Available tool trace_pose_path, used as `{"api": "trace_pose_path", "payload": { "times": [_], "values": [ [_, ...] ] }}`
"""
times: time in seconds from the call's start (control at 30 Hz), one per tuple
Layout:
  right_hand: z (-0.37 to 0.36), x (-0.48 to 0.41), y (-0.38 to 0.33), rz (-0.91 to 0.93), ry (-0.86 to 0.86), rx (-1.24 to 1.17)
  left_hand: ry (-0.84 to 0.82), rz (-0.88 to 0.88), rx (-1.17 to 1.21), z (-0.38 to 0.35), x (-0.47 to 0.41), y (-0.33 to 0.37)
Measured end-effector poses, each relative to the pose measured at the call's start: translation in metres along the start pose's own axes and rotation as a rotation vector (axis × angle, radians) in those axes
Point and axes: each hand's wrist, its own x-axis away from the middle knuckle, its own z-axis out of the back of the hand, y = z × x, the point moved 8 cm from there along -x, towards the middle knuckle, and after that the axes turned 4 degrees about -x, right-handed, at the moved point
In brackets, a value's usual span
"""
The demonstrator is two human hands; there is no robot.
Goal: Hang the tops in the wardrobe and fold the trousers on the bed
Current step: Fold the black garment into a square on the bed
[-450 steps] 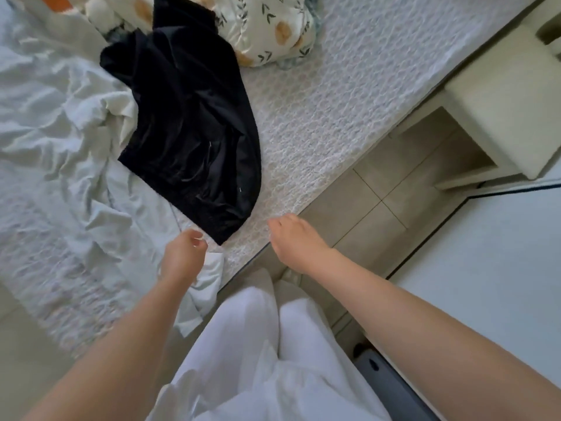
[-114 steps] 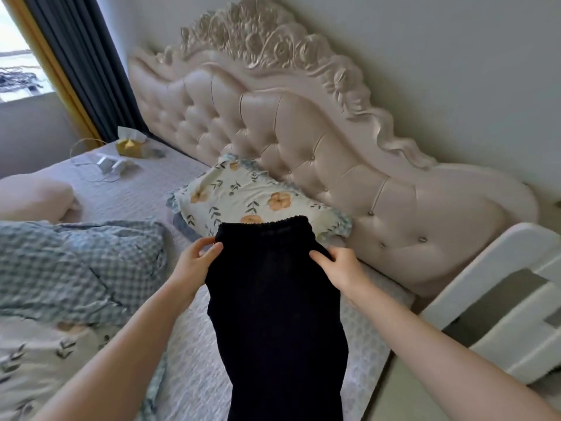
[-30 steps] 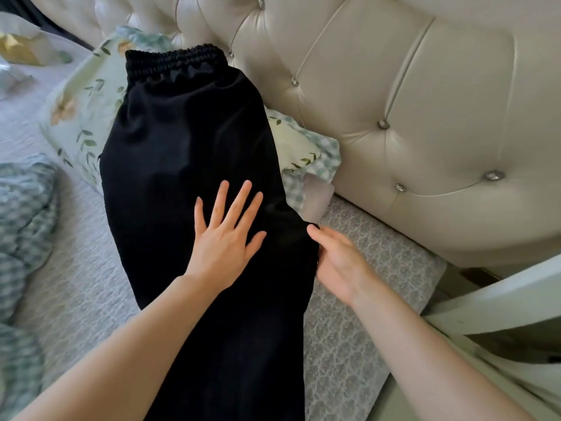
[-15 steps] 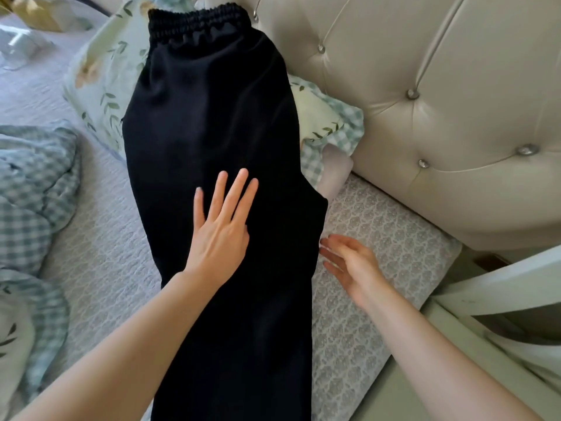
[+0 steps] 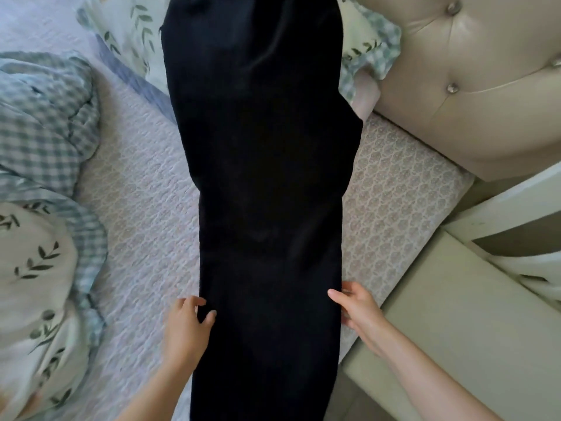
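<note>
Head view: black trousers (image 5: 267,177) have the waistband cut off at the top edge and the leg ends cut off at the bottom; the fabric is too dark to show seams. They lie flat and lengthwise on the bed's quilted bedspread (image 5: 145,183), upper part over a floral pillow (image 5: 127,28). Checked duvet (image 5: 42,123) bunched to the left, tufted headboard (image 5: 473,86) upper right, white bedside unit (image 5: 455,299) right. Left hand (image 5: 186,323), slightly blurred, pinches the trousers' left edge. Right hand (image 5: 358,311) grips the right edge, thumb on top.
</note>
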Motion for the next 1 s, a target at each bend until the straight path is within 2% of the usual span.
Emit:
{"api": "trace_pose_path", "payload": {
  "times": [0.13, 0.2, 0.33, 0.5, 0.63, 0.73, 0.87, 1.0],
  "values": [
    [0.001, 0.02, 0.049, -0.017, 0.016, -0.025, -0.021, 0.165, 0.246, -0.018, 0.036, -0.039],
    [0.001, 0.031, 0.066, -0.021, 0.025, 0.001, -0.055, 0.223, 0.296, -0.027, 0.05, -0.052],
    [0.003, 0.049, 0.089, -0.028, 0.036, 0.067, -0.168, 0.164, 0.262, -0.047, 0.074, -0.063],
    [0.003, 0.068, 0.105, 0.025, 0.083, 0.174, -0.233, 0.133, 0.4, -0.051, 0.088, -0.078],
    [-0.001, 0.081, 0.124, 0.02, 0.006, 0.322, -0.304, 0.156, 0.524, -0.05, 0.096, -0.085],
    [-0.001, 0.094, 0.141, -0.015, -0.039, 0.283, -0.351, 0.165, 0.587, -0.048, 0.106, -0.091],
    [0.002, 0.11, 0.16, -0.059, -0.074, 0.313, -0.478, 0.128, 0.466, -0.063, 0.13, -0.105],
    [0.004, 0.125, 0.169, -0.085, -0.072, 0.465, -0.47, 0.171, 0.5, -0.065, 0.147, -0.118]
  ]
}}
